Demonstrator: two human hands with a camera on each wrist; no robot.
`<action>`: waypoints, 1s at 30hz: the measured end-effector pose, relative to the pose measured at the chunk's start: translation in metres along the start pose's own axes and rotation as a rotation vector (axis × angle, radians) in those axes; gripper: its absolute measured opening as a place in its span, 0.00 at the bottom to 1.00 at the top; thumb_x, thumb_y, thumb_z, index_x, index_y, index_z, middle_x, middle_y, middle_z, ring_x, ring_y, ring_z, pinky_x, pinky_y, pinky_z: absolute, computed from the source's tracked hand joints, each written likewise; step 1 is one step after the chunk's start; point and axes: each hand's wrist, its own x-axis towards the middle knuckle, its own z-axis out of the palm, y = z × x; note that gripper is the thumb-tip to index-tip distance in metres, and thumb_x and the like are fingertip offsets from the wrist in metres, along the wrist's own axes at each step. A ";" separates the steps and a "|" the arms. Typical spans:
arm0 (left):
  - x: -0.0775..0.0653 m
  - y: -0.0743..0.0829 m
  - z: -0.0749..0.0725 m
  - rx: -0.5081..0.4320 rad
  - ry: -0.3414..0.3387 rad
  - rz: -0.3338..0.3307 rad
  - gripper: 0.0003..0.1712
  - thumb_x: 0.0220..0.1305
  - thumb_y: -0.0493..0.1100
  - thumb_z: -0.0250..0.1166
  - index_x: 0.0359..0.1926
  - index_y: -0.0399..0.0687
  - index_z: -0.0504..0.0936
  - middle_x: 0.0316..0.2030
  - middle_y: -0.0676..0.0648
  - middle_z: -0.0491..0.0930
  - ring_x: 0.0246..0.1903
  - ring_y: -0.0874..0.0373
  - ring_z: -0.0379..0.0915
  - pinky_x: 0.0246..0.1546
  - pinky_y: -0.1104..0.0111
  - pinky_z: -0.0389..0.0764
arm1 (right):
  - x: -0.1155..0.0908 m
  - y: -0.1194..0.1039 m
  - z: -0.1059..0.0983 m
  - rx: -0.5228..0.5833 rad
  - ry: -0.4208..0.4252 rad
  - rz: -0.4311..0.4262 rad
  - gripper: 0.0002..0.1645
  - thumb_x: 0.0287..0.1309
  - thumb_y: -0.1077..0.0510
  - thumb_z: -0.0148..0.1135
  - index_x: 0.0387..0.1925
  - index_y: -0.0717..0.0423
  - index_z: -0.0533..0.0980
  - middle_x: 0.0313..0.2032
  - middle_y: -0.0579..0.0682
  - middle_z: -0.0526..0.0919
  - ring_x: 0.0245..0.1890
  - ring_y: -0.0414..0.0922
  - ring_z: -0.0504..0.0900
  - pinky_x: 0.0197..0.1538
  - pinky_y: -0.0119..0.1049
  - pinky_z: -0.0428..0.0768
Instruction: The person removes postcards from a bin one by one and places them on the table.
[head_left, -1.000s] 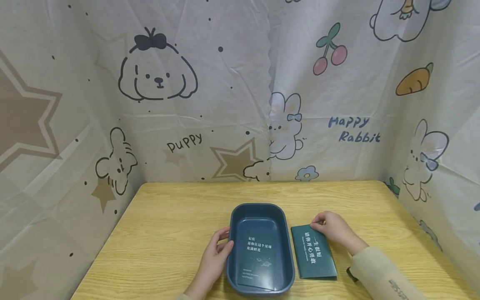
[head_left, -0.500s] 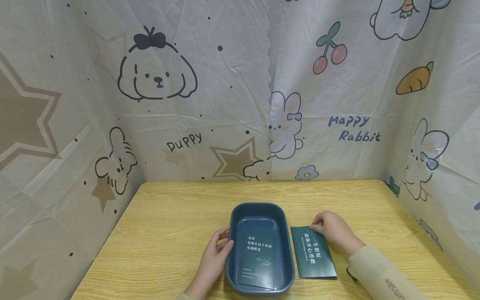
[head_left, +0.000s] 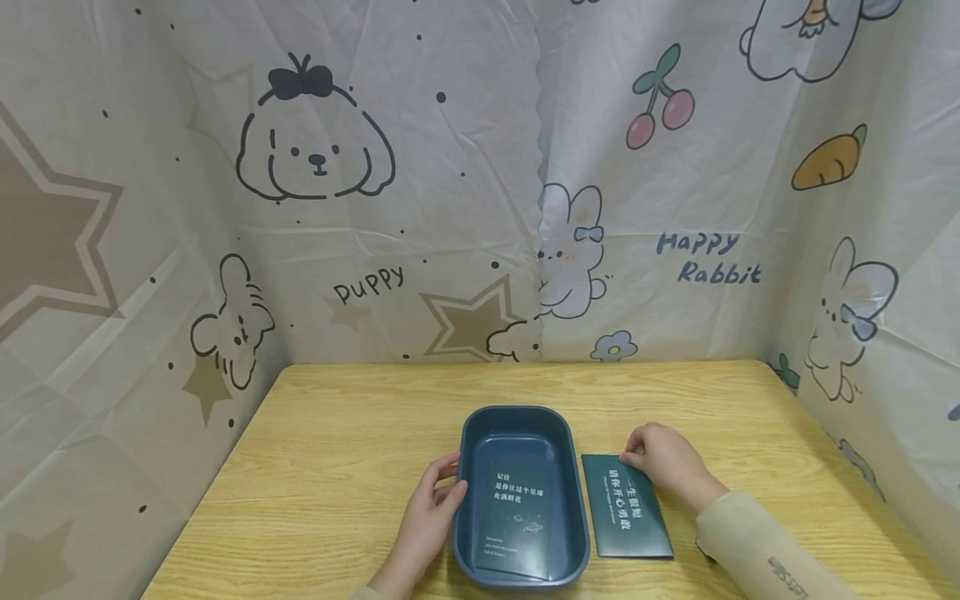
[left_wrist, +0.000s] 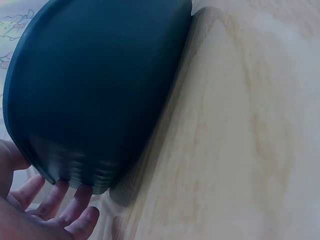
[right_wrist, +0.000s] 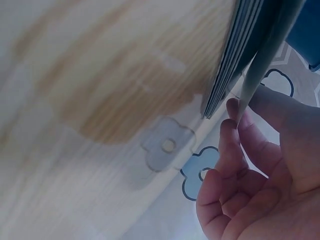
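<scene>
A dark blue rectangular tray (head_left: 519,421) stands on the table, a green printed card (head_left: 516,529) lying inside it. My left hand (head_left: 425,517) grips the tray's left side, thumb at the rim and fingers against the outer wall in the left wrist view. Just right of the tray lies a small stack of green cards (head_left: 628,517) with white lettering. My right hand (head_left: 667,458) pinches the far edge of the top card between thumb and fingers. In the right wrist view that card (right_wrist: 267,57) is bent up, apart from the stacked cards (right_wrist: 227,65) beneath.
The wood-grain table (head_left: 337,467) extends to both sides and behind the tray. A white curtain (head_left: 465,167) with cartoon prints encloses its back and sides. A small dark object (head_left: 703,550) shows partly under the right sleeve.
The right hand and the top card's far edge have shifted very slightly, and the near edge of the stack looks flatter. The left hand and tray have stayed in place.
</scene>
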 end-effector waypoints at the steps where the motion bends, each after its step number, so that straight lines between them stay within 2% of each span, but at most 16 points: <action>1: 0.000 0.000 0.000 0.001 0.000 -0.004 0.23 0.67 0.42 0.57 0.62 0.50 0.70 0.56 0.38 0.73 0.50 0.47 0.74 0.52 0.49 0.79 | 0.000 0.000 0.000 -0.003 0.003 -0.006 0.09 0.49 0.52 0.70 0.22 0.51 0.80 0.24 0.46 0.79 0.25 0.41 0.71 0.32 0.42 0.77; 9: -0.001 0.001 -0.001 -0.004 -0.007 0.013 0.24 0.68 0.41 0.56 0.63 0.48 0.68 0.56 0.36 0.72 0.51 0.46 0.74 0.51 0.49 0.79 | 0.000 -0.001 0.001 -0.039 0.008 -0.008 0.10 0.48 0.51 0.70 0.21 0.50 0.79 0.24 0.46 0.78 0.25 0.41 0.71 0.32 0.41 0.77; 16: -0.010 0.025 -0.002 -0.010 -0.015 0.017 0.24 0.67 0.38 0.56 0.63 0.40 0.68 0.56 0.31 0.72 0.50 0.42 0.73 0.51 0.47 0.78 | 0.000 0.001 0.002 -0.051 0.008 -0.014 0.11 0.48 0.51 0.71 0.21 0.50 0.78 0.23 0.46 0.78 0.24 0.42 0.70 0.30 0.40 0.75; 24: -0.001 0.002 0.000 -0.008 -0.005 0.023 0.24 0.67 0.40 0.57 0.63 0.47 0.69 0.56 0.36 0.72 0.50 0.46 0.74 0.51 0.49 0.79 | 0.001 0.001 0.004 -0.059 -0.007 -0.001 0.12 0.49 0.50 0.70 0.23 0.51 0.76 0.23 0.46 0.75 0.23 0.42 0.69 0.27 0.39 0.72; 30: 0.001 -0.003 0.000 0.000 0.005 0.010 0.23 0.67 0.41 0.57 0.62 0.49 0.70 0.55 0.37 0.73 0.50 0.47 0.74 0.51 0.49 0.79 | 0.002 0.001 0.005 -0.069 -0.011 0.008 0.12 0.49 0.50 0.70 0.24 0.51 0.76 0.23 0.46 0.75 0.23 0.43 0.70 0.27 0.39 0.73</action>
